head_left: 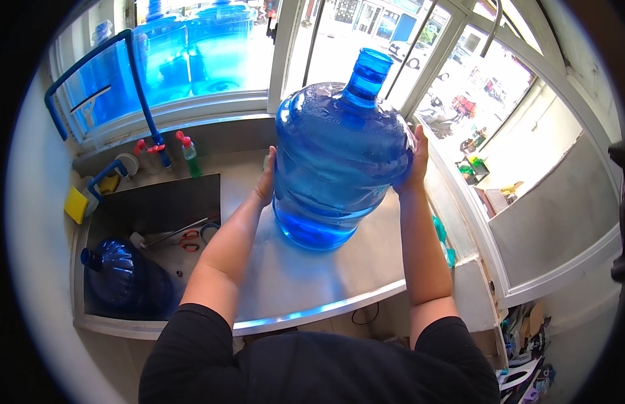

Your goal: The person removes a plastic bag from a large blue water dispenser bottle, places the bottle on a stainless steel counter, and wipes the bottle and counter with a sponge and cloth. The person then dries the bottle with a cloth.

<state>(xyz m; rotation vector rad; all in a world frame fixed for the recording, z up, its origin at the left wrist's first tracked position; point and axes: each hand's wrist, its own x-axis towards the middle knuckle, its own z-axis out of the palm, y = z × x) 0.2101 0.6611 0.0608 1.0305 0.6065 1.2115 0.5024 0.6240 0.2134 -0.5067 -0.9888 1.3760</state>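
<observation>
Blue water-cooler jug point(336, 168) leans slightly at the middle of the worktop point(373, 269), right of the sink point(157, 202), clasped between a person's left hand point(266, 178) and right hand point(414, 161), most fingers hidden behind it. Whether its base touches is unclear. The glossy, handle-free sides could slip between the palms if pressure turns uneven, tipping the jug. Its plastic is translucent and ribbed, with rounded shoulders below a narrow, seemingly uncapped neck.
</observation>
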